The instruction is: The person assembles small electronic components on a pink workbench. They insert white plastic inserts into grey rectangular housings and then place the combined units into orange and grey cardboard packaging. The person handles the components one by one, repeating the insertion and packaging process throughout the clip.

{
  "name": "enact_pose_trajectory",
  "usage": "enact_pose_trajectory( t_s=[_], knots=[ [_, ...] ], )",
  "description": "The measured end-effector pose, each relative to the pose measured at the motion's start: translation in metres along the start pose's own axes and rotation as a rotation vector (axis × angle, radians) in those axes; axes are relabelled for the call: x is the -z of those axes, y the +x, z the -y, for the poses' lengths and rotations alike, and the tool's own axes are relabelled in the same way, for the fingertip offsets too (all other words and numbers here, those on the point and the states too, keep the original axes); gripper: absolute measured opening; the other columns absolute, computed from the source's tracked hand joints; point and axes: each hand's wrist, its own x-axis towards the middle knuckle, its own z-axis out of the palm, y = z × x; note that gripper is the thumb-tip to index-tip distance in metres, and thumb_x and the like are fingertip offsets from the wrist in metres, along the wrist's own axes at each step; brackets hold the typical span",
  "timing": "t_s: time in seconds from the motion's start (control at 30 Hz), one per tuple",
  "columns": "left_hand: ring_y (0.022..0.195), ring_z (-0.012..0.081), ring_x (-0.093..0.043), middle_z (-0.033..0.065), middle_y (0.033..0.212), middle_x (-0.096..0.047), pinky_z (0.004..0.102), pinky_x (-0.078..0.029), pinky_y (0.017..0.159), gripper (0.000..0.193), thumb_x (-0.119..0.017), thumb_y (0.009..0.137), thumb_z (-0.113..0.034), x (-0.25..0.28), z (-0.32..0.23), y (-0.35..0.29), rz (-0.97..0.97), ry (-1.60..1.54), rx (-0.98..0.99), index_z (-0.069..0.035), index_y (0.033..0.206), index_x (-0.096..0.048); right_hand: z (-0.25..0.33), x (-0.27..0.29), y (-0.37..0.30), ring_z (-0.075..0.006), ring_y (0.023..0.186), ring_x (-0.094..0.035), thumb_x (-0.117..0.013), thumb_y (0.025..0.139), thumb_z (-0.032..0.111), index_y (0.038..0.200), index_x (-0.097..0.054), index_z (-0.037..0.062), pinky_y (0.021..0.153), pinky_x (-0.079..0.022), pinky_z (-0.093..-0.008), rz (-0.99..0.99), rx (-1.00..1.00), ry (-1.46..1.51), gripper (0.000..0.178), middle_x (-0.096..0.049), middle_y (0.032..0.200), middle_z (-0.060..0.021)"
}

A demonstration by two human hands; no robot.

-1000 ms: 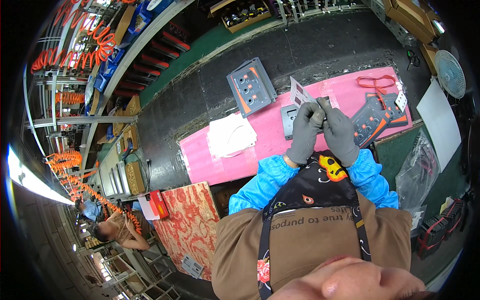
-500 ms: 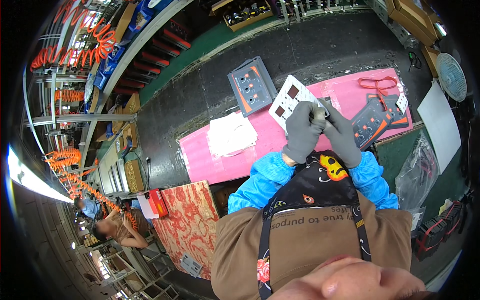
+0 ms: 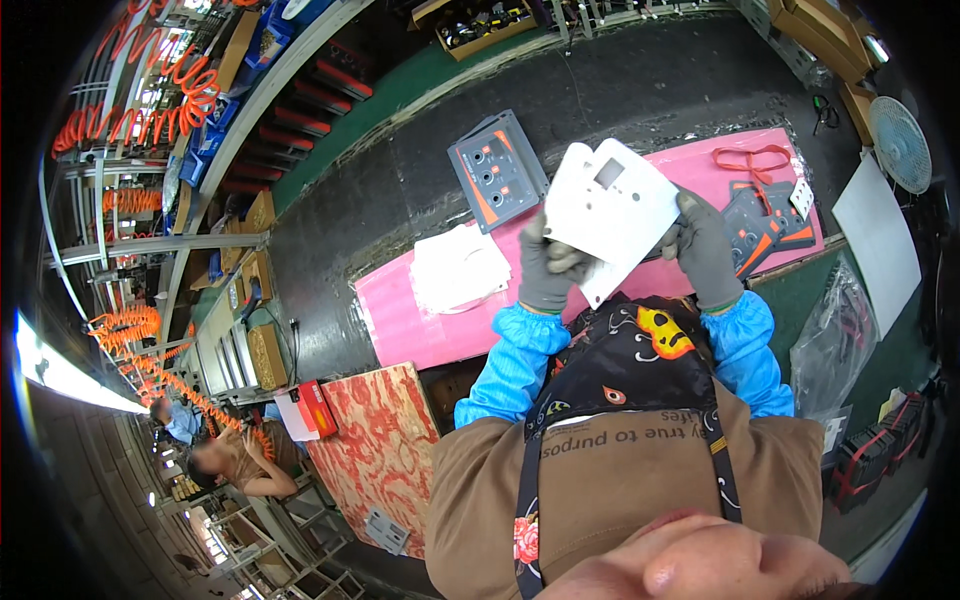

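Observation:
Two overlapping white sheets (image 3: 630,215) are spread between my gloved hands above the pink mat. The upper sheet has a square window and small holes; the other shows at its left side. My left hand (image 3: 548,268) is closed on the left edge, with its fingers curled near the lower corner. At the right edge, my right hand (image 3: 706,248) grips the upper sheet between thumb and fingers. Beyond my left hand lies a dark grey panel stack (image 3: 497,172) with orange markings. More grey-and-orange panels (image 3: 748,235) rest past my right hand.
A pile of white sheets (image 3: 460,268) lies on the pink mat (image 3: 385,315). A red strap (image 3: 752,160) sits at the mat's right end. A fan (image 3: 900,145) stands far right, near a clear plastic bag (image 3: 835,345). Another person (image 3: 245,465) works at far left.
My hands have moved apart, left hand leftward and right hand rightward. The white sheet with dark windows has turned, and two overlapping white faces now show.

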Motion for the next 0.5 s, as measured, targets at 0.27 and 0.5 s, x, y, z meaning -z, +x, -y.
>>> enact_pose_trajectory(
  t_s=[0.27, 0.5],
  knots=[
    [0.044, 0.0075, -0.038, 0.001, 0.062, -0.049, 0.0219, -0.035, 0.037, 0.018, -0.052, 0.096, -0.023, 0.043, -0.095, -0.062, -0.362, 0.713, -0.357, -0.006, 0.092, -0.054, -0.033, 0.055, 0.032, -0.011, 0.06, -0.057, -0.051, 0.101, 0.029, 0.109, -0.062, 0.0014, 0.051, -0.045, -0.0228, -0.31, 0.048, -0.21, 0.031, -0.061, 0.075, -0.0046],
    [0.056, 0.0149, -0.063, 0.0098, 0.068, -0.066, 0.0294, -0.05, 0.051, 0.026, -0.062, 0.086, -0.024, 0.115, -0.216, -0.126, -1.033, 1.778, -0.218, 0.002, 0.085, -0.065, -0.047, 0.101, 0.057, -0.0148, 0.074, -0.062, -0.046, 0.103, 0.023, 0.117, -0.057, -0.0044, 0.058, -0.054, -0.0253, -0.42, 0.213, -0.161, 0.032, -0.062, 0.094, -0.0095]
  ],
)
